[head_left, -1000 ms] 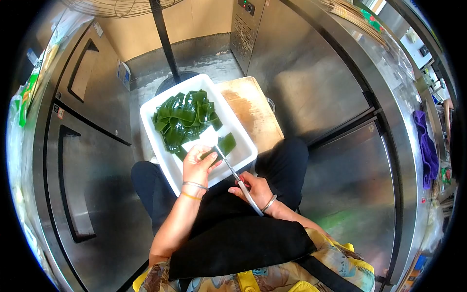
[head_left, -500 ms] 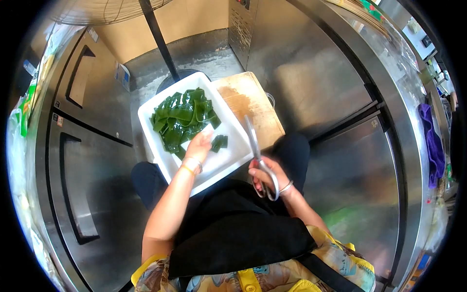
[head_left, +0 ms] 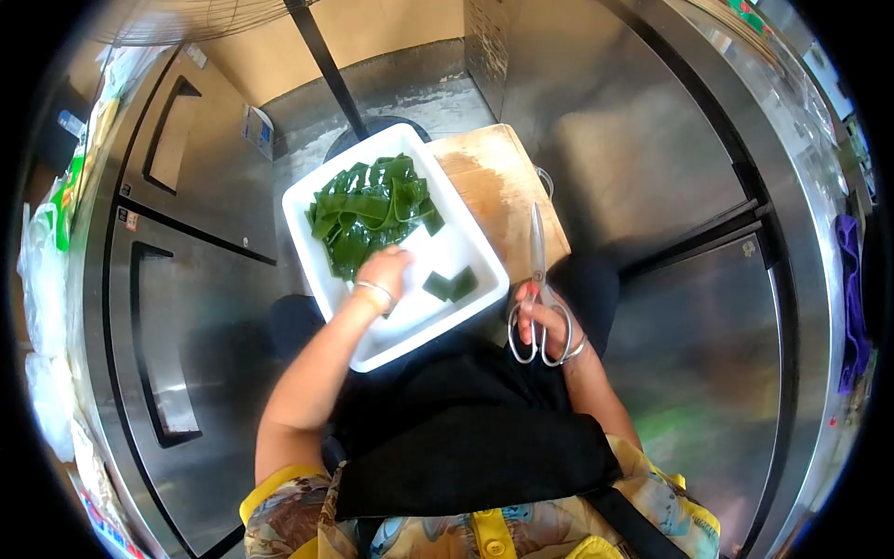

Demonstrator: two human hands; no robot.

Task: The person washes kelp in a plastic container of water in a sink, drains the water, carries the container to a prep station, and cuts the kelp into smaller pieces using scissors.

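Note:
A white tray (head_left: 484,261) holds a heap of glossy dark green strips (head_left: 368,210), and a few cut green pieces (head_left: 451,284) lie apart near its right side. My left hand (head_left: 385,272) is inside the tray at the heap's lower edge, its fingers curled and pointing down; what they hold, if anything, is hidden. Steel scissors (head_left: 537,247) are in my right hand (head_left: 548,321), to the right of the tray, with the blades closed and pointing away from me. Something white shows under the heap, beside my left hand.
Behind the tray's right side is a wooden board (head_left: 494,191). A black fan pole (head_left: 326,70) rises beyond the tray. Steel cabinets (head_left: 200,307) stand on both sides, with a purple cloth (head_left: 851,303) at the far right.
My left hand has let go of the green piece it held at the scissors and moved to the heap's lower edge. The scissors have moved right, away from the tray, and turned upright.

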